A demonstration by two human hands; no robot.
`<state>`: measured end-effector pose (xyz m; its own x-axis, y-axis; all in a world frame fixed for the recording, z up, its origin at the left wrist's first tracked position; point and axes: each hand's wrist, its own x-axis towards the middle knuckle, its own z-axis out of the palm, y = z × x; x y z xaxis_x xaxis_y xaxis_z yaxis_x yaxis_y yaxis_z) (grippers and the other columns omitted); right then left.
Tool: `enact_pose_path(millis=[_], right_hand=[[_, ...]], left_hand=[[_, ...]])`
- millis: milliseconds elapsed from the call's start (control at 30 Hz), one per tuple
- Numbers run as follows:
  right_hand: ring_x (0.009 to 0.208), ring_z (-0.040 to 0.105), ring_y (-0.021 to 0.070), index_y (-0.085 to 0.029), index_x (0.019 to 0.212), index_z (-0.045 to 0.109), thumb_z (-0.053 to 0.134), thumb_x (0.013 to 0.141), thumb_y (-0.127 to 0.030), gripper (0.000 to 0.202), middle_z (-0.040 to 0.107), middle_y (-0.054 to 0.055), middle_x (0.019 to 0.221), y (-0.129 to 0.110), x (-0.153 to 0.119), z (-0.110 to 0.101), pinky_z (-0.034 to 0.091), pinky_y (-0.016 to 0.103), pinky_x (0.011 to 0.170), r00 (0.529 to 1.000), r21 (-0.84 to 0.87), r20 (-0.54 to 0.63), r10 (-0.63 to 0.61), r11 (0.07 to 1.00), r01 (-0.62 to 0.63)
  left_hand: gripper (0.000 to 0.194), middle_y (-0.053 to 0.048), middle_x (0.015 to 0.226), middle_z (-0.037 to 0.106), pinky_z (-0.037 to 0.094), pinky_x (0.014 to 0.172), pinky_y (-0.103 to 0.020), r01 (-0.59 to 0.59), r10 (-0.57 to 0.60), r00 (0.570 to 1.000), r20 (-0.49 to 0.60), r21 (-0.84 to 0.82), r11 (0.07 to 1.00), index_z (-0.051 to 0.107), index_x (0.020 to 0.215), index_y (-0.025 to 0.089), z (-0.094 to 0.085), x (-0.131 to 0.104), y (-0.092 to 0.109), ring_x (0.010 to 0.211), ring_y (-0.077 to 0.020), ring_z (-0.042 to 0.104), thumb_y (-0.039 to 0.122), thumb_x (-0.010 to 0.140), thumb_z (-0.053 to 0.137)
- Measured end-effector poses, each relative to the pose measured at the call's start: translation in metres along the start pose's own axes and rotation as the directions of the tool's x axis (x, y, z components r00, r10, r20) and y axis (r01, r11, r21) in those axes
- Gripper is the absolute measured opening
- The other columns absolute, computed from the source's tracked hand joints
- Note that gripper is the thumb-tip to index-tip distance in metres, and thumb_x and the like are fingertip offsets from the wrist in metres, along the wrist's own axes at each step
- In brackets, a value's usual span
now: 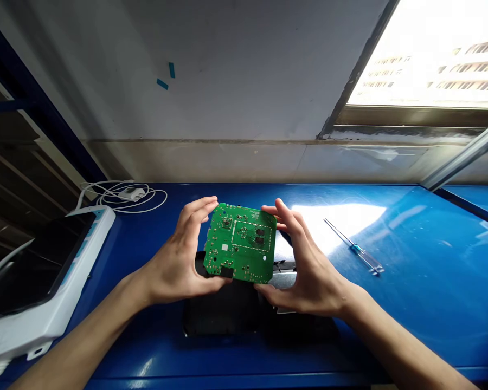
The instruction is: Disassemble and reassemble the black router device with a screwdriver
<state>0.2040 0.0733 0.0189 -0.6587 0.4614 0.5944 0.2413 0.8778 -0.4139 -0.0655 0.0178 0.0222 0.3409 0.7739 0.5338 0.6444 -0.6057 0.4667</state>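
A green circuit board (248,252) is held up between my two hands, its chip-dotted face turned toward me. My left hand (183,257) grips its left edge, thumb at the lower corner and fingers at the upper one. On the opposite side, my right hand (305,260) pinches the board between the thumb below and fingers above. Under the board, a black casing (219,314) lies on the blue table, partly hidden by the board and hands. Part of a silvery metal piece (283,279) shows beside my right thumb.
To the right lies a screwdriver (360,253) with a clear handle. A white device with a dark screen (44,260) stands at the left, and a coiled white cable (136,194) is behind it. The blue table (431,281) meets a wall at the back.
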Motion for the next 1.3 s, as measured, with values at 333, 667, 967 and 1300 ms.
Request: enact_pose_path(millis=[333,667,967,1300], right_hand=[[0.141,0.047,0.0369,-0.018,0.167,-0.001,0.081,0.074,-0.026,0.124,0.038,0.022,0.152,-0.0005,0.0008,0.001,0.054,0.056,0.114,1.0,-0.014,0.006,0.007,1.0,-0.007],[0.14,0.048,0.0368,-0.018,0.167,-0.001,0.083,0.074,-0.027,0.126,0.038,0.021,0.153,-0.0024,0.0,0.0006,0.054,0.057,0.113,1.0,-0.028,0.012,0.028,0.999,-0.028],[0.14,0.048,0.0361,-0.018,0.167,0.0,0.083,0.073,-0.026,0.126,0.038,0.021,0.153,-0.0017,0.0002,-0.0005,0.055,0.056,0.113,1.0,-0.036,0.01,0.022,0.999,-0.021],[0.14,0.047,0.0379,-0.023,0.168,0.0,0.083,0.072,-0.025,0.127,0.039,0.02,0.153,-0.0044,-0.0005,0.0005,0.056,0.059,0.111,1.0,-0.031,0.006,0.024,0.999,-0.024]], left_hand=[[0.11,-0.017,0.161,0.026,0.043,0.118,-0.066,0.034,-0.034,0.999,0.019,0.027,0.999,0.021,0.158,0.032,-0.0001,-0.0005,0.0001,0.15,-0.042,0.033,0.031,0.071,0.089],[0.107,-0.018,0.162,0.025,0.042,0.118,-0.067,0.035,-0.036,0.999,0.024,0.038,0.999,0.021,0.159,0.029,-0.0004,-0.0008,0.0005,0.151,-0.0416,0.032,0.027,0.074,0.087],[0.107,-0.018,0.161,0.026,0.042,0.118,-0.067,0.035,-0.036,0.999,0.014,0.037,0.999,0.021,0.159,0.03,0.0004,-0.0032,-0.0012,0.15,-0.0413,0.033,0.03,0.075,0.088],[0.107,-0.015,0.16,0.029,0.043,0.118,-0.066,0.057,-0.058,0.998,0.028,0.058,0.997,0.021,0.16,0.034,0.0034,-0.0017,-0.0041,0.148,-0.0404,0.036,0.037,0.078,0.089]])
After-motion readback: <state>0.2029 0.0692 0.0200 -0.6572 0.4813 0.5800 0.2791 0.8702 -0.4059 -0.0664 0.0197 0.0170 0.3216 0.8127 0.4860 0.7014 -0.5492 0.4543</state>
